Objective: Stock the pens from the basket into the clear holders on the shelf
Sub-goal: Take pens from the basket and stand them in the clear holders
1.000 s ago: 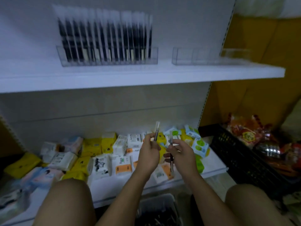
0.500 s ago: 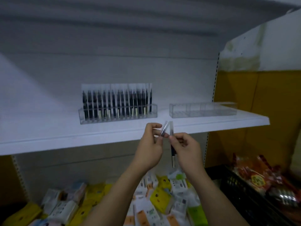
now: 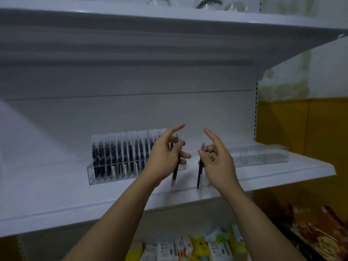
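My left hand [image 3: 165, 155] pinches a dark pen with a clear cap [image 3: 175, 172], held upright just in front of the right end of a clear holder [image 3: 113, 172] that is packed with several dark pens. My right hand [image 3: 216, 159] grips a second dark pen [image 3: 200, 172], also upright, in the gap between the two holders. Further right on the white shelf [image 3: 282, 172] stands a second clear holder [image 3: 259, 155] with nothing in it. Index fingers of both hands point up. The basket is out of view.
A higher white shelf [image 3: 169, 17] carries glassware. Below the pen shelf lie several small packaged goods [image 3: 188, 249], white, yellow and green. At the lower right, a dark crate holds red-orange snack packets [image 3: 320, 232]. A yellow wall [image 3: 301, 129] borders the shelving's right side.
Both hands rose from the lower shelf up to the pen shelf and moved apart, each carrying its own pen. The view tilted upward, so the basket dropped out of sight.
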Demonstrator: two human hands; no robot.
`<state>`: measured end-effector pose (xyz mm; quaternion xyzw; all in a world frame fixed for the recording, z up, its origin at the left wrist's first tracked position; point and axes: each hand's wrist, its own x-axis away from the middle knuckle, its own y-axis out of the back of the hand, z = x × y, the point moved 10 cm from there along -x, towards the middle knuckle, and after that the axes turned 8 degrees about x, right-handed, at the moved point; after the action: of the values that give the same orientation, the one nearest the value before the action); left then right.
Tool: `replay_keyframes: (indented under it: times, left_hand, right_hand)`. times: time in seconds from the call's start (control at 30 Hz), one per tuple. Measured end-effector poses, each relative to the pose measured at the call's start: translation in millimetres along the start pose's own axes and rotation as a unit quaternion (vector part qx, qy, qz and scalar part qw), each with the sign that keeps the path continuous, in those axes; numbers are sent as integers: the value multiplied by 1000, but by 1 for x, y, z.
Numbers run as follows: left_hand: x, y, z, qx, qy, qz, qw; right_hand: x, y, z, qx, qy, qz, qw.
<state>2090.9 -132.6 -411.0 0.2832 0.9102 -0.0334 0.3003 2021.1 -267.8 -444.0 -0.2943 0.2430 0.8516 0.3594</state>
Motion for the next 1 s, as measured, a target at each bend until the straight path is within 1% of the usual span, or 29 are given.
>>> replay_keyframes:
  times: [0.2,0.3,0.43,0.6,0.7,0.8,0.9,1.0]
  left_hand:
    - [-50,14,-18,-116,-67,-19,991]
    - [-71,19,-26,-171,-108,-42,978]
    - [-92,19,-21,-238,-140,-49,960]
    - [-106,34,-19,-251,-159,-93,950]
    - [-113,42,-19,-258,-160,-112,946]
    - [-118,43,-10,-294,-145,-109,939]
    - [-119,41,-5,-322,-145,-103,930]
    - [-121,44,-4,-322,-127,-109,932]
  right_hand:
    - [-47,0,1,13,43,-51,998]
    - [-69,-2,4,21,71,-81,994]
    - [-94,-16,0,15,78,-89,993]
    - [-116,-28,-6,-11,76,-117,990]
    - [-127,-36,-13,-15,73,-113,991]
    - [-132,-47,-21,-8,70,-98,993]
    - [-131,-59,-30,15,64,-69,995]
    - [-127,-66,-30,52,72,-47,995]
